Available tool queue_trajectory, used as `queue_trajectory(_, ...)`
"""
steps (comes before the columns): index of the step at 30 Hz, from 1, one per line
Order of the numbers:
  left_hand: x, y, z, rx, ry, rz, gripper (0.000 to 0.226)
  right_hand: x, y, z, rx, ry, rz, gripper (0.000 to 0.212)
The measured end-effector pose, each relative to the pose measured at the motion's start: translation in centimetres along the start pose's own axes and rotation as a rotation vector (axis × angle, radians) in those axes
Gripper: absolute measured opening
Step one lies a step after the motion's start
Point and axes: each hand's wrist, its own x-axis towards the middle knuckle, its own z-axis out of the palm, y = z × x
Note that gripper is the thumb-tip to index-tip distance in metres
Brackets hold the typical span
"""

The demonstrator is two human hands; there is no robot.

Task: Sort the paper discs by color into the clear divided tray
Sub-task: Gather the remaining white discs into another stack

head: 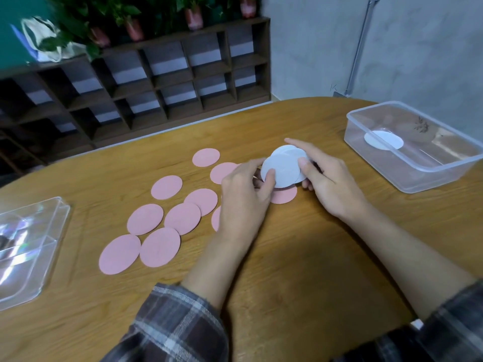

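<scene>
The wooden surface (300, 257) carries everything. Well to the right of the fingers stands a clear tub (449, 176) with one white disc (383, 139) lying flat on its floor. Well to the left of them, at the surface's edge, sits the divided tray (52, 218); I can make out no disc in it. The pink discs (160, 247) lie flat and scattered, mostly to the left of the fingers, some overlapping, with one just beneath the hands and another partly hidden under the left wrist.

Between the two hands, lifted off the surface, is a small fan of white discs (283, 168), at least two, slightly offset. The left hand (243, 199) pinches their near-left edge, thumb on the upper face and the other fingers curled behind. The right hand (332, 184) pinches the right side, thumb pressed on the face and forefinger stretched along the far rim. So both sets of fingers are narrow and holding the white discs, none free.

The step in hand looks to be squaring up the gathered whites; no white is left loose on the surface that I can see. The next move likely calls for one hand to take the stack whole, keep it from fanning apart, and carry it to its compartment, after which the pinks remain to be gathered.
</scene>
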Motion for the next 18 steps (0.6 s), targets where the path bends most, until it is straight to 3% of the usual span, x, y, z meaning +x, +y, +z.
queue_trajectory(7,0.2,-0.4,0.7,0.052,-0.023,0.009,0.024,0.1,0.0,0.3,0.028,-0.056,0.011,0.040)
queue_trajectory(10,0.2,-0.2,0.8,0.035,-0.041,-0.010,0.043,0.0,0.0,0.2,0.003,-0.095,0.014,0.038)
queue_trajectory(13,0.2,-0.3,1.0,0.059,-0.087,0.001,0.047,-0.2,-0.1,0.5,-0.030,-0.150,0.004,0.036)
queue_trajectory(18,0.0,-0.2,1.1,0.143,-0.098,0.030,0.049,-0.2,-0.4,1.0,-0.196,-0.260,0.065,0.064)
